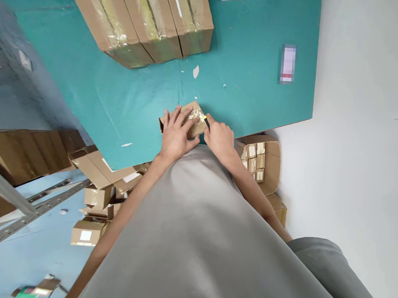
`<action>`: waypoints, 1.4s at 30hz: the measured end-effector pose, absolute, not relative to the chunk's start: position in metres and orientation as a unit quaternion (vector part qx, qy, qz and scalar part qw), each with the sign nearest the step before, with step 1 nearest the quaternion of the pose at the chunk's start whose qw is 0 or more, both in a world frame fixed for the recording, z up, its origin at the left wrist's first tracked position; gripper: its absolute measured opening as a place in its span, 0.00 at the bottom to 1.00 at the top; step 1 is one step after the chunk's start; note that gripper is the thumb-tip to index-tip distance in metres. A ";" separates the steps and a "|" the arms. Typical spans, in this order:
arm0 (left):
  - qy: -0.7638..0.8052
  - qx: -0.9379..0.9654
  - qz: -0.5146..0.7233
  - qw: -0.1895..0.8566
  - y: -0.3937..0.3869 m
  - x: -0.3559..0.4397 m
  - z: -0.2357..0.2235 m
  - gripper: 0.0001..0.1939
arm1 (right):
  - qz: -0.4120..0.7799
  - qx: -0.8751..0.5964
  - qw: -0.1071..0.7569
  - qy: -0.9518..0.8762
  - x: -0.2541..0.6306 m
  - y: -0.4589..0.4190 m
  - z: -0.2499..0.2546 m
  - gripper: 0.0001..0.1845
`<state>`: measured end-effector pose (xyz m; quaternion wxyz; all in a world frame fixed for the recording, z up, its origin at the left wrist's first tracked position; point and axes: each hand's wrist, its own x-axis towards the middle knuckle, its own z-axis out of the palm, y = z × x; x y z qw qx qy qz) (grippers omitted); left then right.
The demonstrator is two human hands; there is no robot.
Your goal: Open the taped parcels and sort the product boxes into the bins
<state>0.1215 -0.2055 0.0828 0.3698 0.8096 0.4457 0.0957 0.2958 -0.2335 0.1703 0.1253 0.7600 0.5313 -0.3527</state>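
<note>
A small brown cardboard box (196,130) with shiny clear tape lies at the near edge of the green tabletop (256,98). My left hand (177,132) rests on its top, fingers spread, pressing it to the table. At the box's right end my right hand (220,137) is closed around a small black and yellow tool, which looks like a utility knife (206,121). Its tip meets the taped end; the blade itself is too small to make out.
Large taped cartons (149,24) stand side by side at the back. A blurred pale packet (287,64) lies at the right. Below the table's right edge, an open carton (271,164) holds several small boxes. Cardboard boxes (96,196) and a metal rack (29,215) stand lower left.
</note>
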 end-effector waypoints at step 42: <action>0.539 0.769 0.081 0.334 -0.222 0.148 0.089 0.34 | -0.403 0.719 0.096 0.559 0.314 -0.216 0.162 0.31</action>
